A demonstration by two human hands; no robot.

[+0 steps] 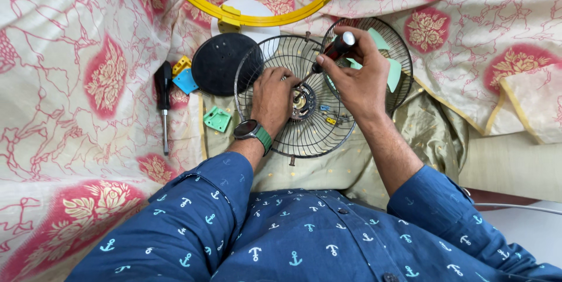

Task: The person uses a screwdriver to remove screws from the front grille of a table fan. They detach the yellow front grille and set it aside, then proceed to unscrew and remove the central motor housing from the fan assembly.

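Surface: a big cloth (70, 83), cream with red flowers, covers everything. A plain gold cloth (433, 136) lies under the wire fan guard.
Wire fan guard: the round black wire fan guard (304, 136) lies flat in the middle, right in front of the person.
Left hand: the left hand (272, 97) lies on the wire fan guard, fingers curled down near the small motor part (302, 102) at its middle. It wears a watch with a green strap (253, 131).
Right hand: the right hand (357, 77) is closed around a red and black screwdriver (335, 51), whose tip points down at the middle of the wire fan guard.
Second guard: another wire guard with pale green blades (389, 62) sits just right of the first one.
Left of the wire fan guard: a black round plate (219, 62), a green square piece (217, 119), a blue piece (186, 81) and another screwdriver (164, 106).
Behind the wire fan guard: a yellow ring (246, 17).
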